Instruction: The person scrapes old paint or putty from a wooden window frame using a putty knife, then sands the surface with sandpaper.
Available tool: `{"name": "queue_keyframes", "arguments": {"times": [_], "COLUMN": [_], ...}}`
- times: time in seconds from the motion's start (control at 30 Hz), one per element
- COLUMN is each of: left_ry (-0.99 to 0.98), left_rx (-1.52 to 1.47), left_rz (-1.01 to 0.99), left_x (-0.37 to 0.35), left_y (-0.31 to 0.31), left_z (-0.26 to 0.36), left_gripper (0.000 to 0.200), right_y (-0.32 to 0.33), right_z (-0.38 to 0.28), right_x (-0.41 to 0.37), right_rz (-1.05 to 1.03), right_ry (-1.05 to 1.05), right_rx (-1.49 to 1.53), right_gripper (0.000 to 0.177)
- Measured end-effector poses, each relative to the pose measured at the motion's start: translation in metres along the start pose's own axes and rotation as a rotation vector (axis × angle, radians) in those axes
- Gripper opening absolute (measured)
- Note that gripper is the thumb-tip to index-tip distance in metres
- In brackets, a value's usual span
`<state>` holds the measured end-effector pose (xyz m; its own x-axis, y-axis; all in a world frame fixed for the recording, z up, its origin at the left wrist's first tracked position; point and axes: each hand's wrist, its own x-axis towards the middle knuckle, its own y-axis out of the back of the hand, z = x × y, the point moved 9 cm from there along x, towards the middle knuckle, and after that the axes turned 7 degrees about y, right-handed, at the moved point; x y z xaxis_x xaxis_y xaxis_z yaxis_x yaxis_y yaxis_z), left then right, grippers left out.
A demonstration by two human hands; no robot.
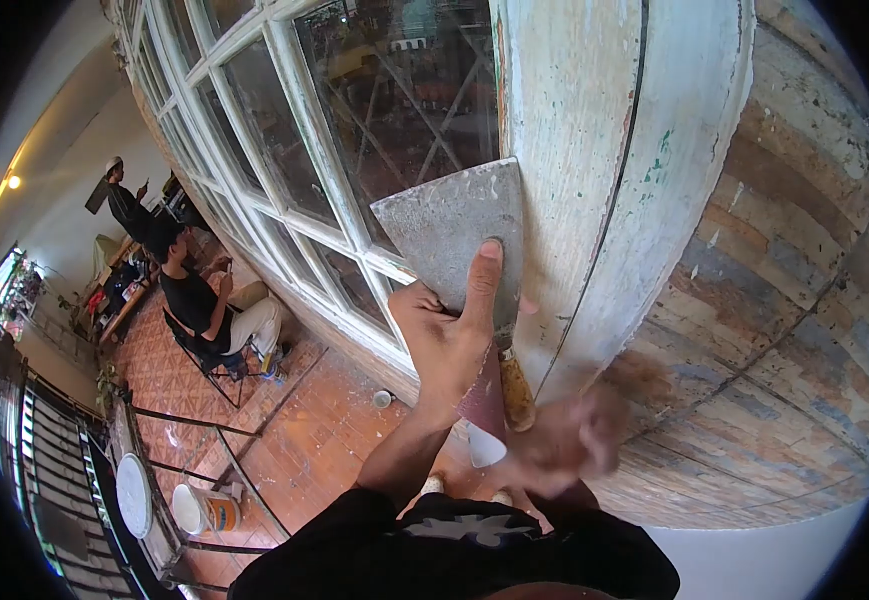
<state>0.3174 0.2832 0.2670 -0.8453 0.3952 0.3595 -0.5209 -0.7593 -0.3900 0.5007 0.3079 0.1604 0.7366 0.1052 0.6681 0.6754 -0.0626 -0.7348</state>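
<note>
My left hand (444, 345) is closed around a wide putty knife (459, 215), its thumb pressed flat on the worn grey blade. The blade points up, in front of the window frame. Below the blade, the knife's stained wooden handle (517, 390) hangs free of my palm. A curled piece of sandpaper (484, 408), reddish-brown with a white back, sticks out beneath the same hand. Motion smears my right hand (579, 440), which is low and right of the handle; its fingers cannot be made out. Patchy white paint covers the wooden post (574, 130) beside the panes.
A white-framed window (279, 110) runs along the left. Stone-patterned tiles (754, 300) cover the wall at right. One person (199, 300) sits on a folding chair, another (129, 205) stands farther back. A paint bucket (199, 510) and a small cup (382, 399) are on the tiled floor.
</note>
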Motion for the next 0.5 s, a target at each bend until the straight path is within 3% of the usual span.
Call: {"name": "queue_keyframes", "arguments": {"times": [0.1,0.17,0.33,0.5], "left_ry": [0.100,0.058,0.020,0.079], "left_rx": [0.064,0.021,-0.037,-0.056], "left_rz": [-0.028,-0.055,-0.046,-0.033], "left_x": [0.007,0.011,0.002,0.003], "left_y": [-0.002,-0.004,-0.004,0.001], "left_z": [0.005,0.004,0.004,-0.005], "left_gripper": [0.023,0.023,0.024,0.019], "right_y": [-0.007,-0.011,-0.007,-0.013], "right_z": [-0.015,-0.003,-0.002,-0.001], "right_x": [-0.008,-0.003,-0.007,-0.010], "right_rz": [-0.064,0.035,-0.152,-0.177], "right_ry": [0.310,-0.043,-0.154,-0.148], "right_rx": [-0.097,0.231,0.189,0.210], "right_gripper": [0.047,0.046,0.041,0.039]}}
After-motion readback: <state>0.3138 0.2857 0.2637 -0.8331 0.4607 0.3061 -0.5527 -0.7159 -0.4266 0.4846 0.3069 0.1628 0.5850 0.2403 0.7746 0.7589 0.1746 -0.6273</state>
